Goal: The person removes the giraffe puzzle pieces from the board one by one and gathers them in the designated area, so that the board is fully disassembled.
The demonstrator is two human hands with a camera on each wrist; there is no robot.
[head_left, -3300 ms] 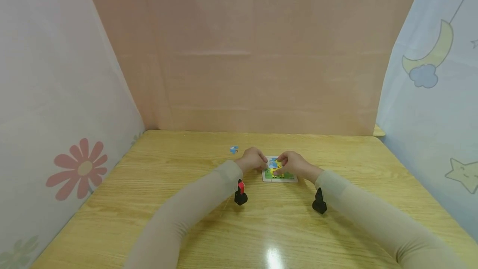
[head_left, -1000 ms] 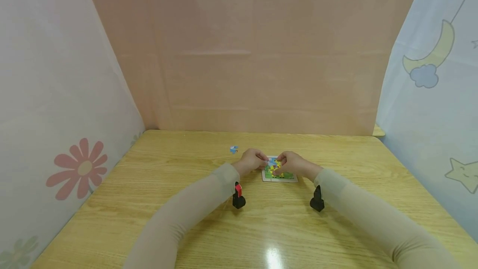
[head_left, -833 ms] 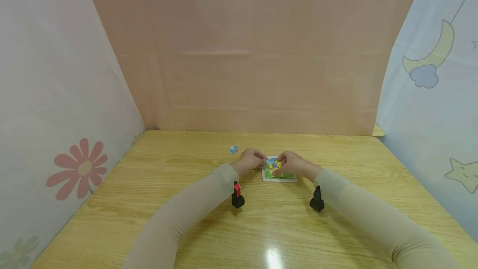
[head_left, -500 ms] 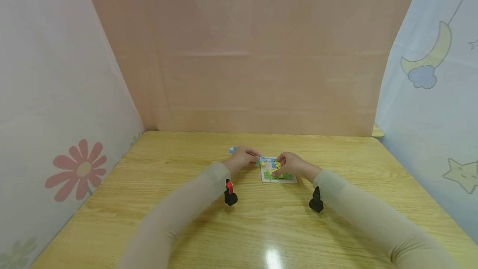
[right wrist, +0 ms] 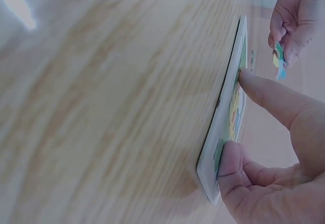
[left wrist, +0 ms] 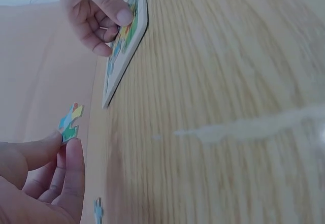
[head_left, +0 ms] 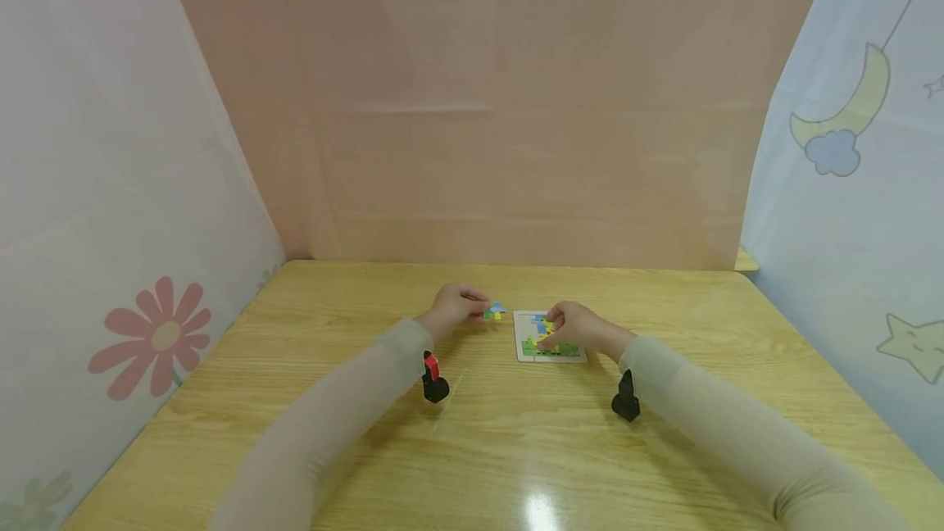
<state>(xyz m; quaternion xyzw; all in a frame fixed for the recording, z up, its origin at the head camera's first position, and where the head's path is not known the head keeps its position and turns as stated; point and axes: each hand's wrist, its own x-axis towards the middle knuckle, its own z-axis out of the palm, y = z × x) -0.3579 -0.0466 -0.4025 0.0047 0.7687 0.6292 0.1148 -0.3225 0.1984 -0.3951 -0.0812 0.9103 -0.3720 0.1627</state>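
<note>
In the head view my left hand (head_left: 455, 308) is raised left of the puzzle board, pinching a jigsaw piece (head_left: 497, 310) between thumb and fingertips. The left wrist view shows this piece (left wrist: 69, 122) as blue, green and yellow with a bit of red. My right hand (head_left: 578, 324) rests on the white-rimmed puzzle board (head_left: 525, 329), thumb and fingertips spread and pressing on its picture. Yellow and green pieces lie assembled there, partly covered by that hand; the upper left is bare. A loose blue piece (left wrist: 98, 211) lies on the table beneath my left hand, hidden in the head view.
The wooden table (head_left: 516, 449) reaches back to a beige cloth screen (head_left: 501, 105). White printed curtains stand on both sides. A black wrist device (head_left: 435, 383) hangs under the left forearm, another (head_left: 626, 400) under the right.
My left hand has lifted the jigsaw piece off the board and drawn it leftward, baring the board's upper left. The loose blue piece is now covered. My right hand has stayed in place.
</note>
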